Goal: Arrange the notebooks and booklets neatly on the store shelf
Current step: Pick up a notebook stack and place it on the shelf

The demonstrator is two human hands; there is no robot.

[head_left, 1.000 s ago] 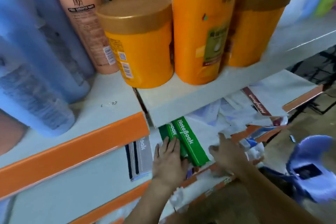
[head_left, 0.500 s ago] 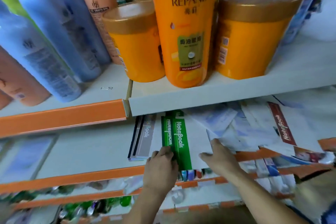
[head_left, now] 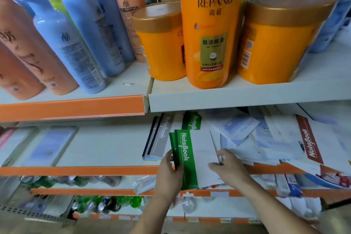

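Note:
A small stack of white notebooks with green "NoteBook" spines [head_left: 185,155] sticks out over the front edge of the middle shelf [head_left: 106,146]. My left hand [head_left: 169,175] grips its left spine edge. My right hand [head_left: 228,167] pinches its right side. Behind it lies another green-spined notebook [head_left: 191,120]. A grey-spined notebook pile [head_left: 158,137] lies flat to the left. To the right sprawls a loose heap of white and blue booklets [head_left: 252,135], and a red-spined notebook [head_left: 311,138] hangs over the shelf edge.
The upper shelf [head_left: 228,95] close overhead carries orange tubs [head_left: 161,43], a tall orange bottle [head_left: 210,28] and blue and pink bottles [head_left: 76,34]. Flat packets [head_left: 49,144] lie at the left of the middle shelf. Lower shelves hold green bottles [head_left: 106,201] and small boxes [head_left: 288,184].
The green-spined stack has slid forward out over the shelf edge, now held on both sides. My right hand has come from the booklet heap to the stack's right side. The view has levelled.

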